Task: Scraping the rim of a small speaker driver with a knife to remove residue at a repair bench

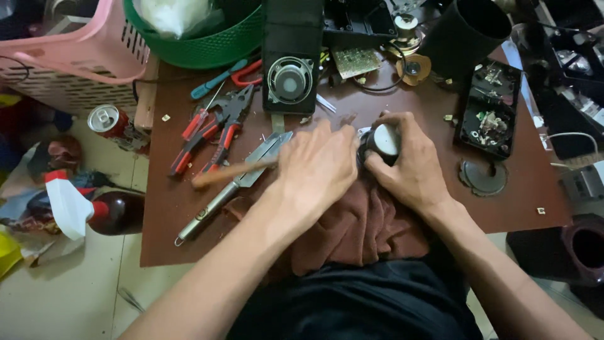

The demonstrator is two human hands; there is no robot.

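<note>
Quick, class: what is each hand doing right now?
Left hand: closed on a wooden stick.
Right hand: closed on a round black-and-white part.

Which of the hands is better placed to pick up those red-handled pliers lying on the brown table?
Probably the left hand: the red-handled pliers lie on its side of the brown table, while the right hand grips a small round grey-topped part farther away.

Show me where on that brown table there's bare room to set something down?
Bare patches on the table: the near right corner, right of the right hand, and the near left corner below the knife. The pliers, speaker and circuit board crowd the back.
</note>
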